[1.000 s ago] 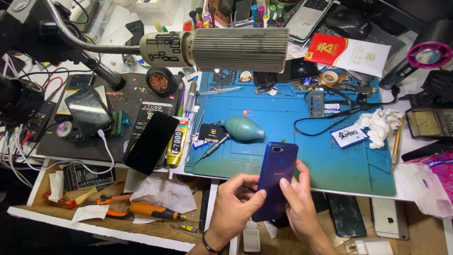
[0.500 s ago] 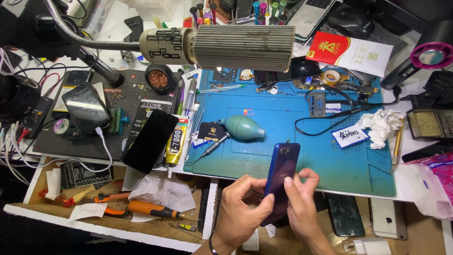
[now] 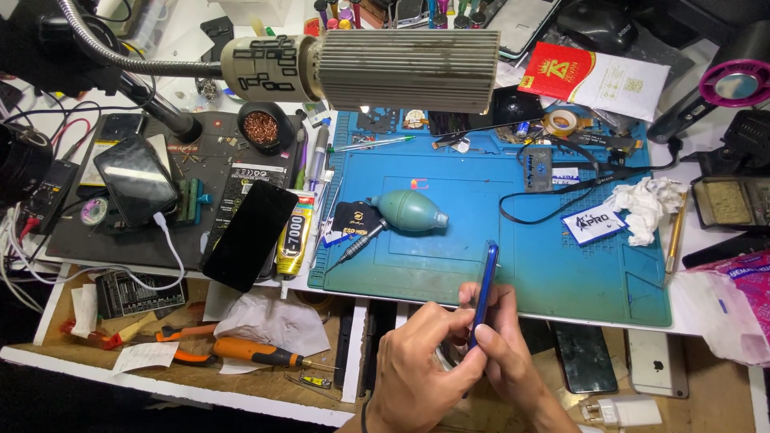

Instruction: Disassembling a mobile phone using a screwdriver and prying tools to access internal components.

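Observation:
A dark blue phone point(image 3: 484, 282) stands edge-on toward the camera, held over the front edge of the blue work mat point(image 3: 553, 265). My left hand point(image 3: 421, 365) pinches its lower left side, fingers curled against it. My right hand point(image 3: 507, 357) grips the lower right side, thumb and fingers wrapped on the edge. The phone's lower end is hidden between both hands.
A teal rubber air blower point(image 3: 413, 212) and a small screwdriver point(image 3: 357, 243) lie on the mat. A black phone point(image 3: 250, 234) and glue tube point(image 3: 293, 236) sit left. Orange pliers and screwdriver point(image 3: 241, 350) lie in the drawer. A ribbed lamp head point(image 3: 393, 68) hangs above. Crumpled tissue point(image 3: 654, 204) right.
The phone has turned from showing its blue back to standing edge-on. Both hands shifted slightly right and lower on it.

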